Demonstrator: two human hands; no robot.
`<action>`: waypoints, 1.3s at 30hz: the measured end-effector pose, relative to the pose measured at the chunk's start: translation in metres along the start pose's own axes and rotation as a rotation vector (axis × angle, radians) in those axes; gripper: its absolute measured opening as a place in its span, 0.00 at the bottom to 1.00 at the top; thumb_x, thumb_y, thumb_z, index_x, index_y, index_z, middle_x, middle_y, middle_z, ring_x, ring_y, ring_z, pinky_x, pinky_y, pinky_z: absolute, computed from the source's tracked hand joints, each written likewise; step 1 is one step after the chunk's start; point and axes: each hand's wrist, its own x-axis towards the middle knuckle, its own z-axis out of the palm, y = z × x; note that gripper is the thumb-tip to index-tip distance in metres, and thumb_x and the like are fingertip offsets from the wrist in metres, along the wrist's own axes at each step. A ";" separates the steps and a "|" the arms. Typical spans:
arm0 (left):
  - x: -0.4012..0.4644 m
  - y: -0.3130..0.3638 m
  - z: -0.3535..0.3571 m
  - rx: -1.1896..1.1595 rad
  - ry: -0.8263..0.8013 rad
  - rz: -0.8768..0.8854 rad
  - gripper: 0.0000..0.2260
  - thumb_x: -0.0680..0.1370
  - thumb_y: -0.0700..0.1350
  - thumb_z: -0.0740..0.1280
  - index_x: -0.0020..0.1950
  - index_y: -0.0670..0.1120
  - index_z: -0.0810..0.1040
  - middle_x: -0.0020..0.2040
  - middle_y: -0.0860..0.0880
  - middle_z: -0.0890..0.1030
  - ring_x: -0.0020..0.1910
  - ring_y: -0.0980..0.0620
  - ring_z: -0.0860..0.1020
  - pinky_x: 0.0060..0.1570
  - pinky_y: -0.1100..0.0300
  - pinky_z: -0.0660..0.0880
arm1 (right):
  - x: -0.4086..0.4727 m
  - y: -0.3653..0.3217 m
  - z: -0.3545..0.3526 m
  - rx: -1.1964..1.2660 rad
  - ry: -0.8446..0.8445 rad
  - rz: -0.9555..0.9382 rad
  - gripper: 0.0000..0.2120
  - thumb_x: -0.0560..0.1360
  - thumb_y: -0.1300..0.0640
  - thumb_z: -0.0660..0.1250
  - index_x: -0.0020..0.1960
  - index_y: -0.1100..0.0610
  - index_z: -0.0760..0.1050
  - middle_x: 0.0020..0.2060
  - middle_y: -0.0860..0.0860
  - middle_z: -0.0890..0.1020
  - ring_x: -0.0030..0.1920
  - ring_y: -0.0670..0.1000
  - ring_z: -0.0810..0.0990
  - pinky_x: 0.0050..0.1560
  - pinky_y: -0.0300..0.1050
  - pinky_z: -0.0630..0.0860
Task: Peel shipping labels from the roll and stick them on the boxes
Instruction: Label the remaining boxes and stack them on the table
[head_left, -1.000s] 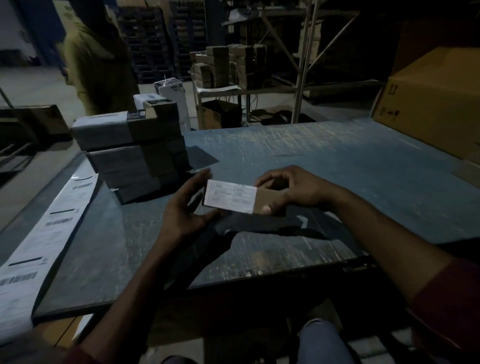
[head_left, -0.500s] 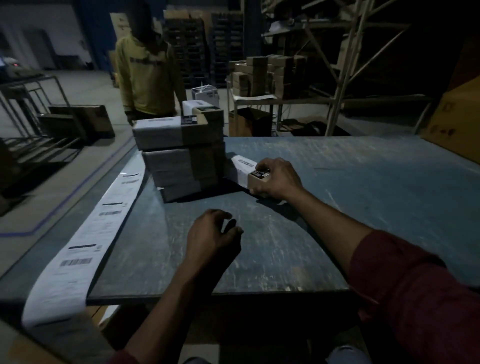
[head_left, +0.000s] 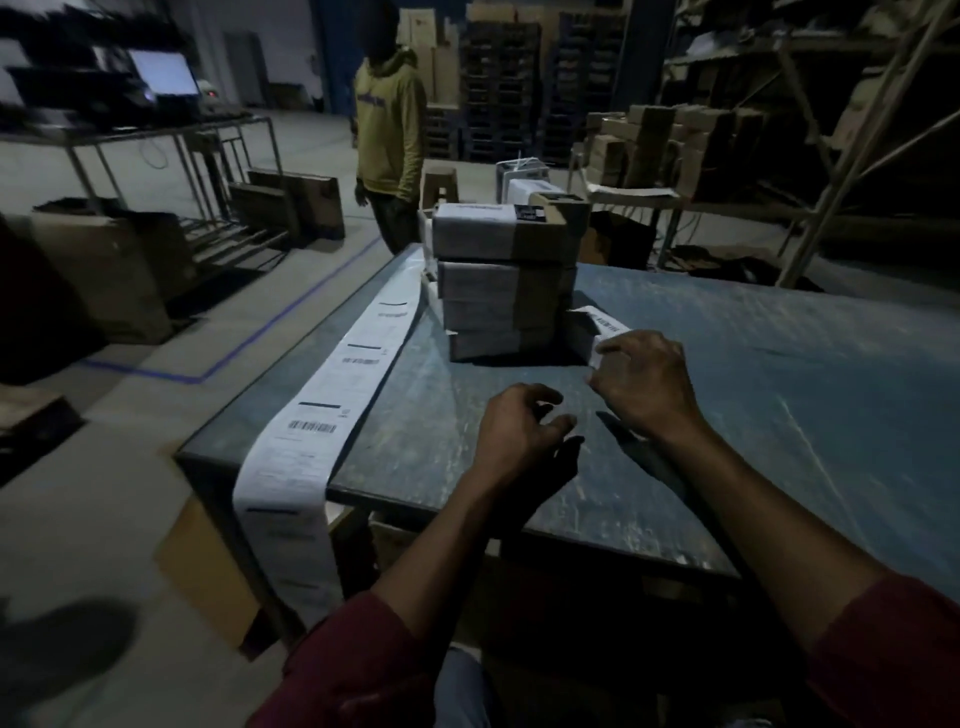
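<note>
A long white strip of shipping labels (head_left: 332, 415) runs along the left side of the blue-grey table (head_left: 779, 415) and hangs over its front edge. Several labelled cardboard boxes form a stack (head_left: 504, 280) at the table's back left. A small labelled box (head_left: 597, 325) lies against the stack's right side. My right hand (head_left: 644, 384) has curled fingers on that box's near end. My left hand (head_left: 524, 426) hovers over the table just left of the right hand, fingers loosely curled and holding nothing.
A person in a yellow hoodie (head_left: 389, 130) stands beyond the table's far left corner. Shelving with more boxes (head_left: 675, 145) is behind the table. A cardboard box (head_left: 208, 561) sits on the floor under the front left corner. A monitor (head_left: 163, 73) glows at far left.
A second ago both hands held the small labelled box in front of me. My right hand then set it down beside the stack, and my left hand let go and now hovers.
</note>
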 end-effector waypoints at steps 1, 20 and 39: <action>-0.003 -0.002 -0.002 -0.002 -0.012 0.005 0.15 0.73 0.51 0.79 0.58 0.47 0.86 0.55 0.48 0.87 0.57 0.54 0.85 0.53 0.55 0.83 | -0.009 -0.006 -0.001 0.046 -0.009 -0.033 0.15 0.70 0.44 0.76 0.54 0.47 0.84 0.57 0.52 0.84 0.61 0.56 0.80 0.64 0.52 0.74; -0.035 0.196 0.232 0.030 -0.504 0.458 0.15 0.76 0.53 0.77 0.58 0.46 0.87 0.55 0.48 0.88 0.51 0.51 0.85 0.53 0.54 0.81 | -0.169 0.204 -0.291 -0.246 0.366 0.475 0.04 0.77 0.53 0.73 0.51 0.50 0.86 0.49 0.49 0.88 0.50 0.52 0.86 0.53 0.51 0.83; -0.066 0.209 0.379 0.313 -0.384 0.683 0.14 0.77 0.62 0.66 0.43 0.52 0.79 0.42 0.53 0.79 0.50 0.49 0.81 0.52 0.52 0.72 | -0.153 0.359 -0.484 -0.277 0.777 0.908 0.37 0.77 0.46 0.71 0.81 0.45 0.59 0.80 0.62 0.57 0.77 0.68 0.61 0.74 0.63 0.64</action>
